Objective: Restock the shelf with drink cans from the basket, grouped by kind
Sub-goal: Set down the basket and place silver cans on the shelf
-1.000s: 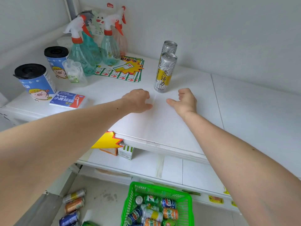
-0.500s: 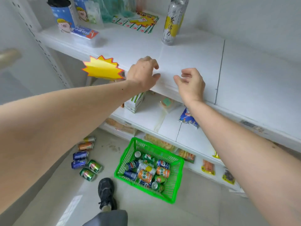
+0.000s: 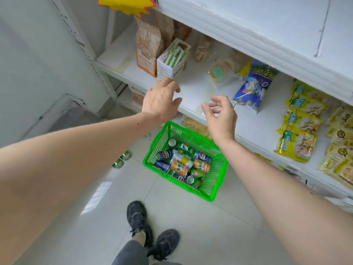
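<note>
While our left hand hangs loosely spread, it holds nothing. Our right hand curls slackly, empty, above the green basket of cans.

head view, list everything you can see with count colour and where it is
basket: one, green, on the floor below the shelves
cans in basket: about a dozen, blue, orange, green and silver, lying mixed
cans on floor: at least two, green, left of the basket, partly hidden by the arm
shelf: white, middle level
brown bag: one, shelf left
box: one, white and green, beside the brown bag
blue packet: one, shelf centre
yellow packets: several, shelf right
star tag: one, yellow, upper shelf edge
shoes: two, black
left hand: empty
right hand: empty
</note>
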`<move>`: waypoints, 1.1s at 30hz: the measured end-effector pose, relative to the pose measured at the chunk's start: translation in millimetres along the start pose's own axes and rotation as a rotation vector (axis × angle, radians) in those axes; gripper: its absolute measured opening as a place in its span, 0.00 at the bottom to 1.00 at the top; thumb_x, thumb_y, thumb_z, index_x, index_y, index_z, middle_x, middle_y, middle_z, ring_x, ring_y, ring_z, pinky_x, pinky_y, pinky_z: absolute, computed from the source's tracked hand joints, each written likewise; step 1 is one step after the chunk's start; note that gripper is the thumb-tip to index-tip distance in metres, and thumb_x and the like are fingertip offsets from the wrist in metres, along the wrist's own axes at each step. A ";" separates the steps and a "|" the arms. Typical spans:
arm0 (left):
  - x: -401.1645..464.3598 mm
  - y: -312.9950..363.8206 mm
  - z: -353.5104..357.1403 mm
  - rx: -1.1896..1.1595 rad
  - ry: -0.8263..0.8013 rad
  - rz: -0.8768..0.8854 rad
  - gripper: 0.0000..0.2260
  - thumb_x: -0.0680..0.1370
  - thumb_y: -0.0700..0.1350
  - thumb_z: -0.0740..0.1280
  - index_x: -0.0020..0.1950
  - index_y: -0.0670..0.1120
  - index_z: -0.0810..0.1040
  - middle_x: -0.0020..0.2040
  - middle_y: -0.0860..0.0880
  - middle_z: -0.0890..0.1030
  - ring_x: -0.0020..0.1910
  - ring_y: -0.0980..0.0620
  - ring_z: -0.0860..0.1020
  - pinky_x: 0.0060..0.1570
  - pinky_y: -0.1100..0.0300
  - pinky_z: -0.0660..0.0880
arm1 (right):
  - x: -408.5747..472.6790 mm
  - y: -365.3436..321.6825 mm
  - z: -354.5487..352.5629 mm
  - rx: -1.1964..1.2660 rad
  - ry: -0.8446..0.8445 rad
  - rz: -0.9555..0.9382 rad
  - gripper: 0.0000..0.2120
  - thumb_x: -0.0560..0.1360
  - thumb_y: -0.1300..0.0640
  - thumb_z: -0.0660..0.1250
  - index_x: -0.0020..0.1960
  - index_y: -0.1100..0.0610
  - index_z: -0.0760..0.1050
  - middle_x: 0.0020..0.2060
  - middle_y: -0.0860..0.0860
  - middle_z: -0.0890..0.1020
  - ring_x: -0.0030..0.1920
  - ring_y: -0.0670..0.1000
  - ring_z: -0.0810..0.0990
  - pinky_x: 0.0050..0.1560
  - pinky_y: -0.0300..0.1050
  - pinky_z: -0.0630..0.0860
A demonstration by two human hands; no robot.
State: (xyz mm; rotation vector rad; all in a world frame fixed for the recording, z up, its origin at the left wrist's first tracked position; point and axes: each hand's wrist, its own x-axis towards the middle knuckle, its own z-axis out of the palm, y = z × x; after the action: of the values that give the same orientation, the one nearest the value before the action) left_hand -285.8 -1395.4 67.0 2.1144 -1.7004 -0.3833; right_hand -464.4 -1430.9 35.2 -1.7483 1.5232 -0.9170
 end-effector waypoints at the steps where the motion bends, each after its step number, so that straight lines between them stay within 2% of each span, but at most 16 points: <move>1: -2.1 -8.5 14.7 -0.002 -0.035 -0.021 0.12 0.78 0.48 0.65 0.60 0.46 0.75 0.62 0.48 0.73 0.62 0.45 0.71 0.57 0.48 0.71 | -3.2 16.0 9.2 -0.025 -0.022 0.020 0.13 0.74 0.55 0.72 0.55 0.56 0.76 0.46 0.53 0.82 0.39 0.49 0.80 0.48 0.46 0.77; 6: -14.2 -48.5 99.1 0.000 -0.175 -0.049 0.12 0.78 0.48 0.65 0.60 0.46 0.75 0.62 0.48 0.74 0.61 0.44 0.72 0.56 0.49 0.73 | -13.7 108.2 51.7 -0.177 -0.144 0.102 0.13 0.74 0.52 0.73 0.55 0.55 0.76 0.43 0.48 0.81 0.41 0.50 0.81 0.48 0.51 0.79; 9: -23.9 -70.1 159.0 0.000 -0.294 -0.102 0.14 0.78 0.50 0.64 0.62 0.47 0.74 0.62 0.48 0.74 0.61 0.45 0.73 0.56 0.48 0.74 | -18.0 168.5 77.2 -0.274 -0.269 0.213 0.15 0.75 0.48 0.71 0.58 0.52 0.74 0.47 0.49 0.81 0.48 0.53 0.81 0.51 0.55 0.79; 13: -33.1 -98.3 239.6 -0.031 -0.394 -0.207 0.16 0.79 0.52 0.64 0.64 0.46 0.73 0.61 0.47 0.73 0.60 0.44 0.74 0.54 0.49 0.75 | -20.8 245.4 111.4 -0.387 -0.460 0.352 0.21 0.75 0.44 0.69 0.63 0.54 0.73 0.54 0.51 0.81 0.54 0.55 0.80 0.55 0.51 0.77; 18: -40.9 -138.5 340.8 -0.098 -0.479 -0.327 0.17 0.79 0.51 0.63 0.66 0.45 0.73 0.60 0.44 0.74 0.56 0.44 0.76 0.53 0.53 0.72 | -28.2 337.3 161.2 -0.460 -0.622 0.477 0.24 0.74 0.41 0.69 0.64 0.54 0.73 0.54 0.53 0.82 0.55 0.55 0.79 0.54 0.47 0.75; 20: -43.6 -153.9 378.4 -0.110 -0.504 -0.362 0.16 0.80 0.51 0.62 0.65 0.44 0.74 0.59 0.43 0.75 0.53 0.45 0.77 0.51 0.55 0.72 | -34.7 373.2 180.7 -0.492 -0.663 0.506 0.25 0.75 0.41 0.69 0.65 0.54 0.72 0.57 0.55 0.81 0.56 0.56 0.79 0.54 0.47 0.74; 24: -49.0 -182.7 448.1 -0.096 -0.540 -0.392 0.13 0.81 0.50 0.61 0.59 0.43 0.75 0.54 0.45 0.77 0.47 0.49 0.73 0.46 0.59 0.68 | -45.8 433.7 212.3 -0.478 -0.728 0.623 0.28 0.77 0.43 0.67 0.72 0.56 0.66 0.68 0.57 0.74 0.66 0.59 0.73 0.66 0.50 0.69; 27: -48.8 -198.3 493.7 -0.099 -0.578 -0.406 0.12 0.81 0.50 0.61 0.56 0.42 0.74 0.50 0.44 0.77 0.49 0.44 0.76 0.44 0.53 0.71 | -49.7 467.4 229.3 -0.479 -0.752 0.673 0.29 0.79 0.44 0.64 0.74 0.57 0.62 0.73 0.56 0.68 0.71 0.60 0.68 0.71 0.54 0.65; 29: -47.1 -202.0 514.4 -0.123 -0.615 -0.422 0.13 0.81 0.49 0.60 0.57 0.40 0.72 0.47 0.44 0.74 0.46 0.45 0.74 0.40 0.55 0.68 | -53.3 484.2 238.9 -0.480 -0.770 0.708 0.31 0.79 0.43 0.63 0.75 0.57 0.60 0.74 0.57 0.66 0.72 0.61 0.67 0.72 0.57 0.65; 31: -44.8 -202.2 528.1 -0.148 -0.651 -0.442 0.12 0.82 0.47 0.57 0.60 0.39 0.70 0.43 0.46 0.71 0.41 0.49 0.71 0.35 0.61 0.66 | -56.4 496.0 246.4 -0.438 -0.774 0.755 0.31 0.79 0.43 0.62 0.75 0.56 0.59 0.73 0.57 0.67 0.69 0.61 0.70 0.69 0.60 0.69; 33: -43.0 -202.6 536.9 -0.161 -0.688 -0.460 0.13 0.83 0.46 0.55 0.63 0.40 0.69 0.48 0.45 0.74 0.42 0.50 0.71 0.36 0.64 0.67 | -57.7 503.2 251.7 -0.347 -0.755 0.833 0.30 0.79 0.43 0.63 0.76 0.55 0.58 0.72 0.57 0.69 0.64 0.61 0.76 0.61 0.59 0.76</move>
State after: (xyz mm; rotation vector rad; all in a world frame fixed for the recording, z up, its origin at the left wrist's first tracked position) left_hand -361.6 -1389.2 -503.4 2.3906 -1.3817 -1.4683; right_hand -535.6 -1432.4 -525.9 -1.2140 1.6610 0.4028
